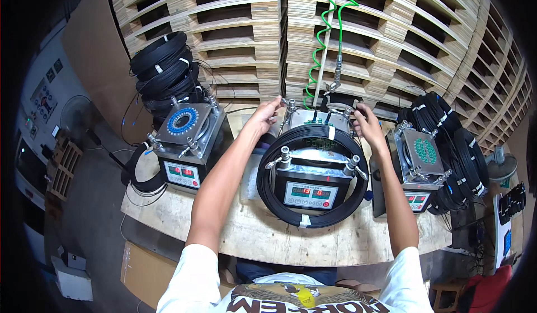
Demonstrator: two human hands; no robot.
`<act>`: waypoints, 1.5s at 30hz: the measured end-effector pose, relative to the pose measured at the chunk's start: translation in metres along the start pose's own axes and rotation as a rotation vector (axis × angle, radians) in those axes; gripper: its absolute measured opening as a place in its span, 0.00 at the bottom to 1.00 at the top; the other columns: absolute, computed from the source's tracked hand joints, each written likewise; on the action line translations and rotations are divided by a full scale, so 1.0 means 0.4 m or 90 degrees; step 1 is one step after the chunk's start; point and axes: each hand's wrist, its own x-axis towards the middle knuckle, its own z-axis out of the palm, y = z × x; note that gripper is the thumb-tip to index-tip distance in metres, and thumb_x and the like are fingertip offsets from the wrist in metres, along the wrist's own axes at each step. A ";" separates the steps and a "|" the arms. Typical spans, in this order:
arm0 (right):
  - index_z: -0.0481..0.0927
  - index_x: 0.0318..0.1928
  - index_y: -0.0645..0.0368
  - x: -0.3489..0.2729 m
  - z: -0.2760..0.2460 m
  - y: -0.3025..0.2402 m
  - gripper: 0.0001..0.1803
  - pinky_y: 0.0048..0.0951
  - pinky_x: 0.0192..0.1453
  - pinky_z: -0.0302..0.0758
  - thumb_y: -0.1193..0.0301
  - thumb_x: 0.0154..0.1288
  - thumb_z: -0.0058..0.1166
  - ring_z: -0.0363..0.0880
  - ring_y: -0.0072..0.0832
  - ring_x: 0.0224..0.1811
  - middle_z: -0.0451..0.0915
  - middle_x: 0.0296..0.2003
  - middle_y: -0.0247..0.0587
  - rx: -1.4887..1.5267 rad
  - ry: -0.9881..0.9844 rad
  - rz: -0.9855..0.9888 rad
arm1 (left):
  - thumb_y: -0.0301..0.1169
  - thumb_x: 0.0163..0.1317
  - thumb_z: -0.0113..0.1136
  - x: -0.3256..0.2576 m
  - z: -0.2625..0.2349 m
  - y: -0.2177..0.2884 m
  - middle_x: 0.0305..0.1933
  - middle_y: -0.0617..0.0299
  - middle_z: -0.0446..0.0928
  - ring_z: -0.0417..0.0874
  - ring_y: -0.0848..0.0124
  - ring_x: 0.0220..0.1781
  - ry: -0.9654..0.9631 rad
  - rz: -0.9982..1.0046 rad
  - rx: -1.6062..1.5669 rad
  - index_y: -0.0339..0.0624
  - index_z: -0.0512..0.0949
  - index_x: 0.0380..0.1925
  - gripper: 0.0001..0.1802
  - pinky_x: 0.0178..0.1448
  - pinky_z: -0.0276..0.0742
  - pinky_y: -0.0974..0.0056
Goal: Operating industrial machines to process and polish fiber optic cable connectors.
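Observation:
In front of me stands a polishing-machine-like device with a red digital display and a metal plate on top. A coil of black cable hangs around its front, bound with white ties; cable ends lead to the plate. My left hand is at the plate's far left corner, its fingers closed at the lever of a clamp nut. At the far right corner, my right hand has its fingers curled around another clamp lever. The fingertips are small and partly hidden. Two near clamp nuts show inside the coil.
Similar machines stand left with blue connectors and right with green ones. Stacked black cable coils rise at the back left, more coils at the right. A green spiral air hose hangs before wooden pallets.

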 end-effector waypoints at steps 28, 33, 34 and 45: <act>0.74 0.64 0.59 -0.125 0.029 0.018 0.22 0.25 0.53 0.73 0.59 0.78 0.46 0.77 0.23 0.45 0.79 0.46 0.39 0.169 0.001 0.021 | 0.63 0.73 0.42 0.081 0.098 0.038 0.43 0.64 0.86 0.81 0.74 0.43 -0.333 -0.097 0.016 0.48 0.86 0.50 0.34 0.56 0.72 0.58; 0.74 0.64 0.58 -0.123 0.036 0.036 0.22 0.25 0.53 0.74 0.59 0.78 0.47 0.78 0.23 0.46 0.78 0.47 0.37 0.182 -0.003 0.032 | 0.71 0.70 0.20 0.018 0.088 0.071 0.64 0.54 0.76 0.73 0.63 0.65 -0.326 -0.096 0.157 0.52 0.80 0.61 0.47 0.73 0.61 0.49; 0.75 0.60 0.65 -0.128 0.046 0.023 0.20 0.25 0.50 0.74 0.63 0.78 0.47 0.78 0.23 0.40 0.80 0.38 0.39 0.198 0.031 0.002 | 0.70 0.71 0.23 -0.031 0.088 0.084 0.73 0.54 0.67 0.62 0.61 0.76 -0.298 -0.020 0.224 0.52 0.77 0.65 0.46 0.78 0.51 0.49; 0.79 0.58 0.60 -0.094 0.027 0.062 0.19 0.25 0.52 0.75 0.62 0.77 0.47 0.79 0.25 0.45 0.82 0.46 0.37 0.194 0.019 0.004 | 0.41 0.66 0.64 -0.596 0.004 0.019 0.39 0.52 0.73 0.76 0.56 0.45 0.185 0.706 0.663 0.34 0.76 0.35 0.18 0.51 0.71 0.57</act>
